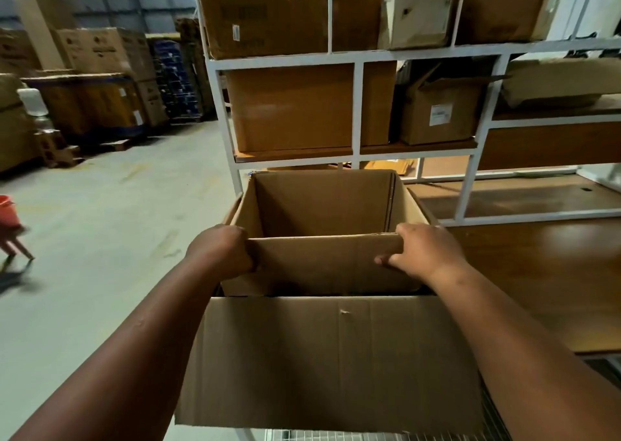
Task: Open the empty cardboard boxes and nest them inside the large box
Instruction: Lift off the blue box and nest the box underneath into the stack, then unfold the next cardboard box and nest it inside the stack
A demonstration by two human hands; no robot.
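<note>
An open, empty brown cardboard box (322,205) stands upright in front of me, its inside bare. My left hand (221,252) grips the near wall's left corner, and my right hand (423,252) grips its right corner, fingers curled over the top edge. Below my hands a wide cardboard flap or larger box wall (329,356) hangs toward me; I cannot tell if it belongs to a second, larger box around the first.
A white metal shelving rack (358,104) with several brown cartons stands just behind the box. A wooden table top (544,272) lies to the right. Concrete floor (117,222) stretches left, with a red stool (10,225) and stacked cartons (94,81) farther off.
</note>
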